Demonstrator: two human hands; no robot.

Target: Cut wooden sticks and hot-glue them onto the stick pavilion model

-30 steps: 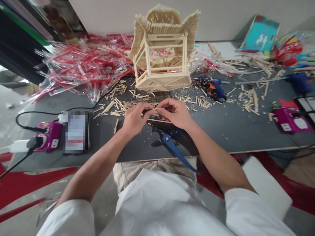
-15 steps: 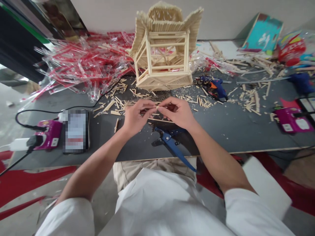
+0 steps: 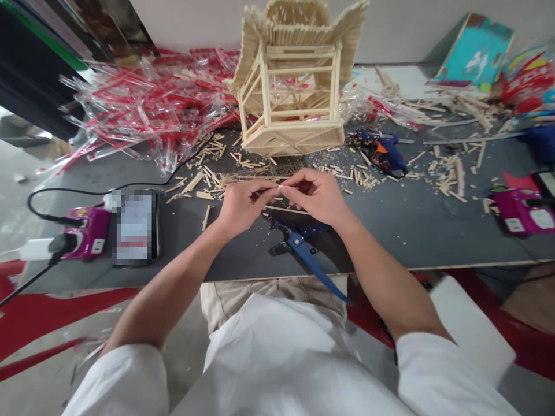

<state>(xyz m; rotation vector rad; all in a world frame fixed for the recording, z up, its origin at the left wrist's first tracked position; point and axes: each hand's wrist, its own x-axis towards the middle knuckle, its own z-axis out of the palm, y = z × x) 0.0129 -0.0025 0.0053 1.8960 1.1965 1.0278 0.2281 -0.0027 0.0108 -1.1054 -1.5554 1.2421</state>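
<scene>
My left hand [image 3: 243,205] and my right hand [image 3: 318,196] meet fingertip to fingertip above the table. Between them they pinch a small pale piece of wooden stick [image 3: 280,188], mostly covered by the fingers. Just below the hands lies a longer thin stick [image 3: 287,210], and closer to me a blue-handled cutter [image 3: 307,254] whose handle reaches past the table edge. Behind the hands stands a model pavilion [image 3: 299,124] built of wooden sticks, with an upswept roof and an open frame.
Red and clear plastic wrappers [image 3: 143,110] heap up at back left. A phone [image 3: 135,228] lies beside a purple power socket [image 3: 89,231] with cables. A blue glue gun [image 3: 388,151] rests right of the model, among stick offcuts [image 3: 366,176]. Another purple socket [image 3: 522,211] sits far right.
The view has shifted slightly, so the model and table items appear a little displaced. Both hands keep pinching the small piece, with barely any change in the fingers.
</scene>
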